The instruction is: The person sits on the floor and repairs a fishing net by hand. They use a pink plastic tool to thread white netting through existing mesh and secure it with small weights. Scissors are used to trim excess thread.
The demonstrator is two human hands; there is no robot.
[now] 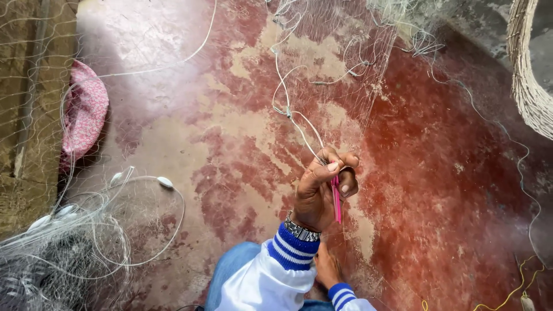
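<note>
My left hand (322, 190), with a metal watch at the wrist and a white sleeve with a blue striped cuff, is raised over the floor. It pinches a thin pink netting needle (336, 201) together with the white cord (294, 118) of a fine, nearly clear fishing net (340, 57) that stretches away to the top of the view. My right hand (327, 268) sits lower, just behind the left cuff and mostly hidden by it. Whether it grips anything does not show.
A heap of net with white oval floats (165, 182) lies at the lower left. A pink patterned cloth (86, 112) rests by the left wall. A woven basket rim (527, 86) is at the top right, and yellow cord (512, 291) at the bottom right. The floor is worn red concrete.
</note>
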